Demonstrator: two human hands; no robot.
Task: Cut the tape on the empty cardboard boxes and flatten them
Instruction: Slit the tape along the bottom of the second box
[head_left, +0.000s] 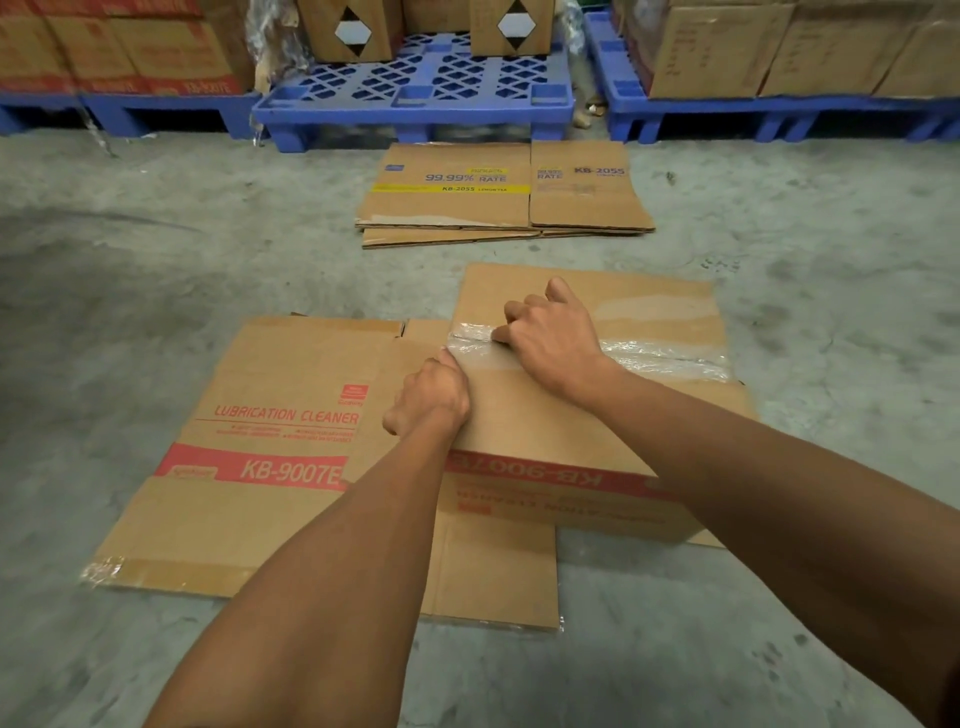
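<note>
Both forearms reach out: left hand (428, 396) fisted beside the tape (670, 358), right hand (550, 335) pinching it; brittle film may tear short

Both arms bare, stretched fwd & down, forearms converging. Left hand (428, 397) curled into a loose fist, knuckles up, thumb side fwd. Right hand (553, 338) just beyond it, fingers (511, 318) bent under, thumb sticking up, wrist angled inward.
</note>
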